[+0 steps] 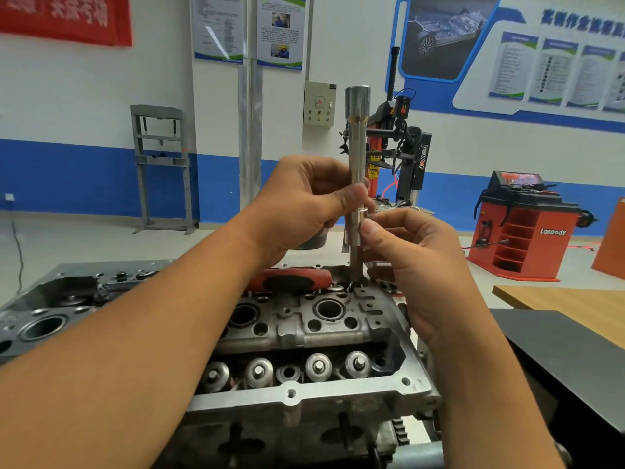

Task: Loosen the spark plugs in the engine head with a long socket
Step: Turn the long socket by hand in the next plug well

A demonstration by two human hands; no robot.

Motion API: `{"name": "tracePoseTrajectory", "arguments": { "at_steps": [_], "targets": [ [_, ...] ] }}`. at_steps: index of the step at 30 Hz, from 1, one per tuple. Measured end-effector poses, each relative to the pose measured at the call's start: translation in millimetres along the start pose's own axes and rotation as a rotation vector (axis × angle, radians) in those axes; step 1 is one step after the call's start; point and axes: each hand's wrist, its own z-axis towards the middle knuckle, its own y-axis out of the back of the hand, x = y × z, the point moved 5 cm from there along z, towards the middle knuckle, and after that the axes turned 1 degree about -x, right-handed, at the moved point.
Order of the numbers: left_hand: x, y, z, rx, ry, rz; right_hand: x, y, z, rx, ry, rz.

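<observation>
Workshop walls in white and blue stand far behind, with an orange wheel balancer (521, 228) at far right. Nearer, the engine head (304, 333) fills the tabletop, a red-handled tool (291, 279) lying on its far edge. Both forearms reach forward. The left hand (297, 208) and right hand (419, 262) pinch the upright long socket (357, 147), each grip clamped on it, its lower end in a far right hole.

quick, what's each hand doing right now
Left hand: fingers curled round the long socket, holding it upright.
Right hand: fingertips pinch the socket lower down.
</observation>
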Motion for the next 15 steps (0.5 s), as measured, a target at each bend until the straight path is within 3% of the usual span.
{"name": "tracePoseTrajectory", "arguments": {
  "at_steps": [3, 9, 15],
  "targets": [
    [0.5, 3.6, -0.7, -0.058, -0.011, -0.023, 0.9, -1.3, -1.0, 0.013, 0.021, -0.024],
    [7.2, -4.9, -1.7, 0.080, 0.098, -0.110, -0.8, -3.5, 1.3, 0.026, 0.020, -0.007],
    [7.5, 2.0, -0.1, -0.028, 0.072, -0.080, -0.6, -3.2, 0.3, 0.018, 0.007, -0.007]
  ]
}}
